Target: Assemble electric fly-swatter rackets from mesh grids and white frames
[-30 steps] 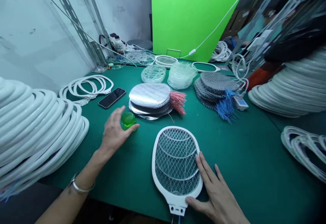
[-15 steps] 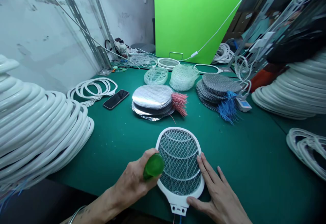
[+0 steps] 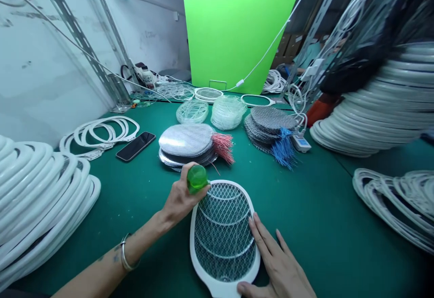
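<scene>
A white mosquito swatter head (image 3: 224,284) with metal mesh lies flat at the table's near side. My left hand (image 3: 179,198) is wrapped round a tool with a translucent green handle (image 3: 197,178), held at the upper left of the swatter's rim. The tool's working end is hidden beneath the hand. Along the right rim rests my right hand (image 3: 280,262), fingers stretched out, its thumb on the lower frame. Beyond them sit round silver mesh sheets (image 3: 186,139) with red wires (image 3: 223,146), and grey mesh sheets (image 3: 267,121) with blue wires (image 3: 284,149).
White frames are stacked high at left (image 3: 44,212) and right (image 3: 376,103), with more frames (image 3: 393,203) at the right edge. A phone (image 3: 135,146) lies near loose rings (image 3: 101,137). Clear plastic grids (image 3: 228,112) stand before a green board (image 3: 237,31).
My left hand has moved with the green-handled tool up the swatter's left rim toward its top. My right hand keeps its place on the right rim. The view has shifted.
</scene>
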Tool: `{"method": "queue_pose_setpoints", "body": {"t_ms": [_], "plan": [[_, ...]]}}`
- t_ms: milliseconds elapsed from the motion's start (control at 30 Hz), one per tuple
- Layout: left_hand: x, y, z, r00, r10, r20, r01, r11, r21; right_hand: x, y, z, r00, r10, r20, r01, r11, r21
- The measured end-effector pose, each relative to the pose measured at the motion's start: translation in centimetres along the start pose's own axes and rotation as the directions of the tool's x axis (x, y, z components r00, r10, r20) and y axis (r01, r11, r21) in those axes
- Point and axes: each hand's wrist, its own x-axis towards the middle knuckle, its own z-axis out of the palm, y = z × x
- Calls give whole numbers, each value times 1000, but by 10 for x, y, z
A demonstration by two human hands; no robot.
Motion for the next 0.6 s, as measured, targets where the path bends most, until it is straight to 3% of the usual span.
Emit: {"method": "queue_pose_setpoints", "body": {"t_ms": [233,433,600], "plan": [[31,13,30,994,86,69,-82,995,-58,-3,-2,-1,999,-18,-30,19,999,33],[43,31,59,966,167,198,-164,986,-31,-4,-1,0,999,-35,-38,36,999,25],[41,45,80,931,173,320,-227,964,140,-3,-2,-1,1000,-17,-20,17,1000,26]]}}
